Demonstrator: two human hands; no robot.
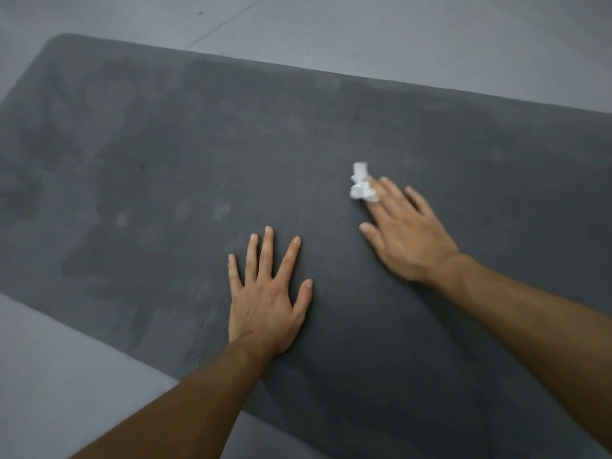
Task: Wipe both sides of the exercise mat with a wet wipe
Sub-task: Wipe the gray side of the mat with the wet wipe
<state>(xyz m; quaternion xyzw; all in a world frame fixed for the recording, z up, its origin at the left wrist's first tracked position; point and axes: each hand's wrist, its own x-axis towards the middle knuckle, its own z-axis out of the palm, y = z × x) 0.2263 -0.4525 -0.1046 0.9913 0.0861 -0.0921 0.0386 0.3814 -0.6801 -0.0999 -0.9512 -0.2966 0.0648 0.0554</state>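
Presently, one exercise mat [165, 144] is found spread flat on the floor [430, 34], extending under and beyond both hands. One crumpled wet wipe [361, 187] is pressed onto it beneath the straight fingertips of the right hand [407, 240], evidently so that it can be dragged across the surface. The left hand [268, 299], set apart beside it, is laid flat with fingers spread, holding nothing; this is judged to steady the mat. Only one side of the mat is seen.

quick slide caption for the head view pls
Left hand flat on a grey exercise mat while the right hand presses a crumpled wet wipe onto it.
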